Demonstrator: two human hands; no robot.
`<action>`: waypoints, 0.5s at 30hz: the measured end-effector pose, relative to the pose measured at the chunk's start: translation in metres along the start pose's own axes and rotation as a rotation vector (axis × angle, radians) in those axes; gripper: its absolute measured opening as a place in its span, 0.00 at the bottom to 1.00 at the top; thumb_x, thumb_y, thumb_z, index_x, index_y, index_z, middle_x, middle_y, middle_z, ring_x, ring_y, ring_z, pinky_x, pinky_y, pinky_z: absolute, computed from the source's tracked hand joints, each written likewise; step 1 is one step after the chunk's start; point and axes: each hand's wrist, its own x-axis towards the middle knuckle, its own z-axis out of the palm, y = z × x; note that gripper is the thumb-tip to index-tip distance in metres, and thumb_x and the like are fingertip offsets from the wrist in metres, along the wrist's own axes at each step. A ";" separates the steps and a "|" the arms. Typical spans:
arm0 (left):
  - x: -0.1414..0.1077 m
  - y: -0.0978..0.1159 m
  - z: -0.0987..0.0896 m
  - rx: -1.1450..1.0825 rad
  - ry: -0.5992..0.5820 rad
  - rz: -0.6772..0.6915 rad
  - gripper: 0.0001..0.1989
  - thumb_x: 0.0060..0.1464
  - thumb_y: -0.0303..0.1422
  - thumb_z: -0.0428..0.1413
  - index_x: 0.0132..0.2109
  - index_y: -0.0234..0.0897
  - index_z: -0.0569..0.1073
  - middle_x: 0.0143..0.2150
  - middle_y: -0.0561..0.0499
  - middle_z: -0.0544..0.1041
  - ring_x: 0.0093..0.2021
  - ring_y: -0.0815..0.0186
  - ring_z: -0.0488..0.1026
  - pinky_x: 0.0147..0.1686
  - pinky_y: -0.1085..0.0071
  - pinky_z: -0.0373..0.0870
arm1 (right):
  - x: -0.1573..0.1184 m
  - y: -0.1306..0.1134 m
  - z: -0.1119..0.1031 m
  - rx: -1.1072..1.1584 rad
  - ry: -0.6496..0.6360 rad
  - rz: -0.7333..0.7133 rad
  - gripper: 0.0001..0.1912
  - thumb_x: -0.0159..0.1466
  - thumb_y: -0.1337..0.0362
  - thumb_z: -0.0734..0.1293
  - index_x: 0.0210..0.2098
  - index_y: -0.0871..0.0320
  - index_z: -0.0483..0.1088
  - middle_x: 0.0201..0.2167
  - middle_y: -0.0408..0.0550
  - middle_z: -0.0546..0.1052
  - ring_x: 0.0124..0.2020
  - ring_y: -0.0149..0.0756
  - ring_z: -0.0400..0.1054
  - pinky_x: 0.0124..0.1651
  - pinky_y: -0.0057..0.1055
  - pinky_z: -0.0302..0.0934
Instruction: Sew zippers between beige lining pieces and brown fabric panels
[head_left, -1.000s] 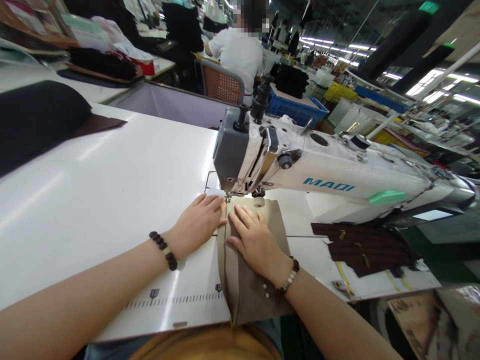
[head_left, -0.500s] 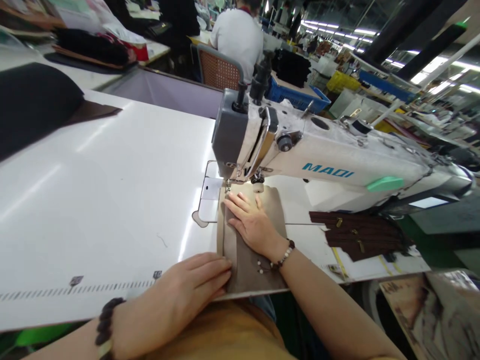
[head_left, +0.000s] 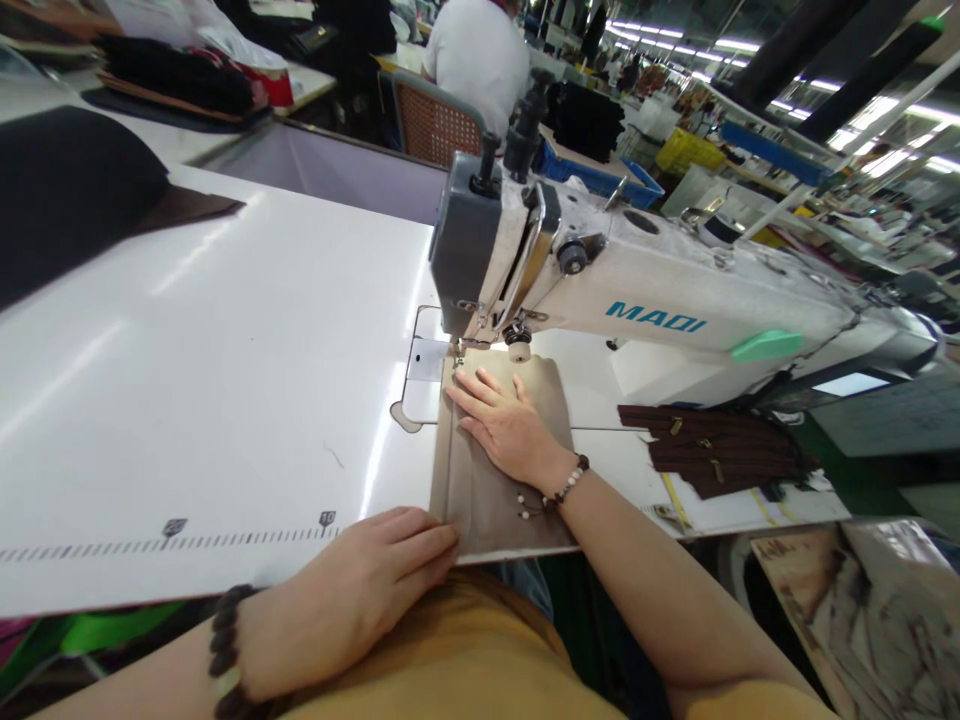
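A taupe fabric piece lies under the needle area of a white sewing machine and reaches to the table's front edge. My right hand rests flat on it with fingers spread, the fingertips just in front of the presser foot. At the fabric's near left corner, my left hand has its fingers pressed together on the edge; its thumb is mostly hidden. A beaded bracelet circles my right wrist, its dangling beads lying on the fabric.
Dark brown zippers with metal pulls lie right of the fabric. Black material lies on the left of the white table, which has a printed ruler along its front edge. A person in white sits beyond the machine.
The camera view has shifted slightly, so table and machine appear higher. The fabric has slid a little toward the needle; my hands keep nearly the same places on it.
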 end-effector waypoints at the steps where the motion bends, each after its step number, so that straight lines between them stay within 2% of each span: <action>1: 0.000 0.001 -0.001 0.007 -0.003 0.004 0.19 0.63 0.23 0.38 0.47 0.36 0.72 0.45 0.46 0.76 0.40 0.65 0.72 0.45 0.70 0.71 | 0.000 0.000 0.000 -0.002 0.001 -0.001 0.22 0.69 0.61 0.53 0.62 0.48 0.53 0.64 0.43 0.52 0.65 0.38 0.42 0.63 0.56 0.39; 5: 0.002 0.005 -0.004 0.083 0.014 0.027 0.21 0.63 0.22 0.36 0.42 0.34 0.75 0.44 0.47 0.77 0.38 0.65 0.73 0.44 0.70 0.70 | 0.003 0.000 -0.001 -0.012 -0.004 -0.014 0.22 0.69 0.61 0.53 0.62 0.49 0.52 0.64 0.42 0.52 0.66 0.38 0.41 0.62 0.58 0.38; 8: 0.001 0.007 -0.005 0.110 0.014 0.057 0.22 0.64 0.23 0.35 0.42 0.33 0.75 0.45 0.46 0.77 0.38 0.65 0.73 0.44 0.70 0.70 | -0.004 -0.003 -0.005 -0.012 -0.050 -0.083 0.22 0.69 0.62 0.52 0.62 0.51 0.51 0.64 0.43 0.51 0.66 0.36 0.41 0.63 0.58 0.36; 12: -0.001 0.004 -0.009 0.072 0.015 0.048 0.24 0.64 0.23 0.33 0.43 0.34 0.75 0.44 0.49 0.77 0.41 0.68 0.73 0.47 0.74 0.70 | -0.042 -0.020 -0.008 0.022 -0.134 -0.249 0.22 0.69 0.61 0.50 0.62 0.55 0.52 0.64 0.44 0.52 0.65 0.31 0.43 0.66 0.50 0.31; 15: -0.001 -0.009 -0.010 -0.061 0.012 -0.074 0.21 0.65 0.28 0.36 0.43 0.39 0.74 0.43 0.52 0.77 0.42 0.72 0.73 0.45 0.80 0.70 | -0.080 -0.037 -0.002 0.089 -0.164 -0.280 0.22 0.70 0.60 0.50 0.62 0.55 0.52 0.64 0.43 0.53 0.65 0.29 0.41 0.67 0.44 0.25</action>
